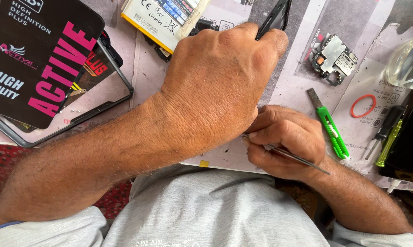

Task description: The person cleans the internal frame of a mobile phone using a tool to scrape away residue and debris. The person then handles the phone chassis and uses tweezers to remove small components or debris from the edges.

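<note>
Nearest me, the right hand pinches thin metal tweezers shut between thumb and fingers, the tip tucked under the left hand, which is closed over a dark phone frame on the work mat. Best to keep that frame pressed still and the tweezers low. Beyond lie a green utility knife, a small circuit board and a battery.
</note>
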